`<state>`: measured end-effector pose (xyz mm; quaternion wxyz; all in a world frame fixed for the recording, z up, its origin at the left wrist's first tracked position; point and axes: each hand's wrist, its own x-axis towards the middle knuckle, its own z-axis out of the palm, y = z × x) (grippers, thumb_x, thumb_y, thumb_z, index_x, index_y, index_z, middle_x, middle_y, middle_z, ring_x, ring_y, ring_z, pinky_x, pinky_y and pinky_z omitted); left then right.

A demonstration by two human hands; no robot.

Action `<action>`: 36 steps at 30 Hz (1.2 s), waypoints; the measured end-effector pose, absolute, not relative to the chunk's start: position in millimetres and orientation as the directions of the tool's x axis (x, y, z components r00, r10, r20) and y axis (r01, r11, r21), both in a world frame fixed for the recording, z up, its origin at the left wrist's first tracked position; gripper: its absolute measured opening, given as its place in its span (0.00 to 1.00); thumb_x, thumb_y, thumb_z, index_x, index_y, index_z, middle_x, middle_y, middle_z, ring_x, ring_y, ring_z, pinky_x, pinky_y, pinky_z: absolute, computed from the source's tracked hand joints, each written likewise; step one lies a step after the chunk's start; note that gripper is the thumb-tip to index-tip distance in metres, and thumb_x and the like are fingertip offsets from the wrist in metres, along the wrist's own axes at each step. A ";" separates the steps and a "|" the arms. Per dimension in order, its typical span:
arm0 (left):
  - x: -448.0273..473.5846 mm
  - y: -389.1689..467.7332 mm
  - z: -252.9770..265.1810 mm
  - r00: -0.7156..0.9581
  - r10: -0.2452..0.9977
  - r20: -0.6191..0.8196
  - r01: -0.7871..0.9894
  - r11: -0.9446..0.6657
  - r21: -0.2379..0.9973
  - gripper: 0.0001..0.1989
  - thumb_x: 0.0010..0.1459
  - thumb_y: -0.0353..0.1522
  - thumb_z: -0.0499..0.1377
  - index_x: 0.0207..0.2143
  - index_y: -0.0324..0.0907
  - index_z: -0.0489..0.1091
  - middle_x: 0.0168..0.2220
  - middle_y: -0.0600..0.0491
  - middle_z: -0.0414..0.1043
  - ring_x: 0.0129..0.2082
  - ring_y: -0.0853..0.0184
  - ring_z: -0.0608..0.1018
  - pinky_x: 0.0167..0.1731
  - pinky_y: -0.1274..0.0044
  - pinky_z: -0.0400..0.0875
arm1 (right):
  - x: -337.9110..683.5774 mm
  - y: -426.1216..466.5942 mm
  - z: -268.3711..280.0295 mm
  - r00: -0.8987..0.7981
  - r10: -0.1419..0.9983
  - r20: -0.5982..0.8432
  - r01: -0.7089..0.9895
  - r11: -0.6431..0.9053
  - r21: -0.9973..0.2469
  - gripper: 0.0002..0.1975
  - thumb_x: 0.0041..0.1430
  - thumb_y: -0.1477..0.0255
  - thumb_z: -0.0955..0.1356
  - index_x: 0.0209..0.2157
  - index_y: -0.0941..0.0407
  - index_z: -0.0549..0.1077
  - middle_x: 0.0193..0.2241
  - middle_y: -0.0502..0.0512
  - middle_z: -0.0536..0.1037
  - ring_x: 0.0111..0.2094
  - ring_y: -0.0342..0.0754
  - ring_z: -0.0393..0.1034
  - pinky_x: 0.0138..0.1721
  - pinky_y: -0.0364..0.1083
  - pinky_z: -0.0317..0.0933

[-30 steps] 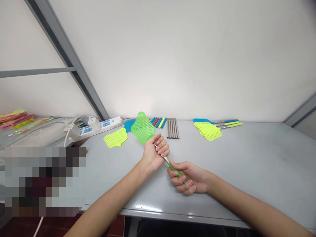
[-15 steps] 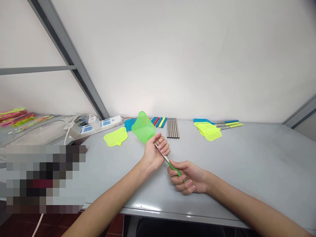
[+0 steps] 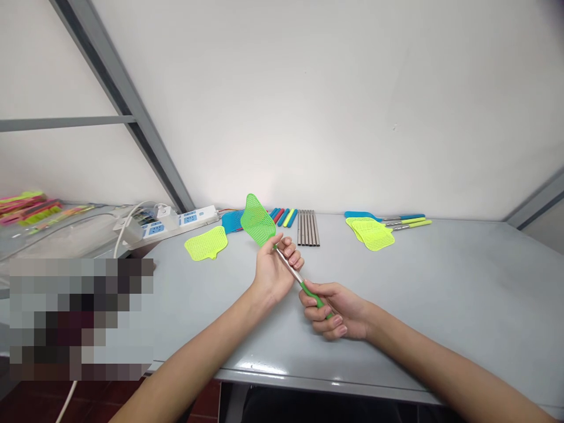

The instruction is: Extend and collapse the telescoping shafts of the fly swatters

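Note:
A green fly swatter (image 3: 258, 222) with a perforated head, a metal rod and a green grip is held between both hands above the table. My left hand (image 3: 275, 270) is closed around the rod just below the head, palm turned up. The grip sits in my right hand (image 3: 328, 308), whose fingers wrap round it. Behind the left hand lie a loose yellow swatter head (image 3: 206, 243) and blue swatter heads (image 3: 232, 221), the latter partly covered by the green one. Several metal rods (image 3: 308, 228) and coloured grips (image 3: 284, 217) lie in rows beyond the hands.
Swatters with yellow and blue heads (image 3: 372, 232) lie together at the right rear of the grey table (image 3: 423, 299). At left, a white power strip (image 3: 187, 220) with plugs and cables borders a heap of colourful items (image 3: 29, 208). A white wall stands behind.
The swatter's green head has swung slightly up and to the right, turning more edge-on. Both hands keep their hold, and the right hand has risen a little.

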<state>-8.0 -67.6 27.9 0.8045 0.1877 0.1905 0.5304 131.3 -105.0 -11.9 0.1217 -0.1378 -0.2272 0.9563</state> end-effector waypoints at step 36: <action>-4.4 -68.5 22.1 0.299 0.954 0.000 -0.641 0.201 0.740 0.08 0.50 0.29 0.52 0.31 0.35 0.69 0.32 0.49 0.69 0.31 0.69 0.72 0.34 0.77 0.66 | 146.4 -88.7 -5.8 -0.866 0.482 -0.130 -0.341 -0.761 -0.552 0.18 0.56 0.61 0.54 0.18 0.57 0.52 0.10 0.41 0.50 0.09 0.35 0.40 0.09 0.37 0.38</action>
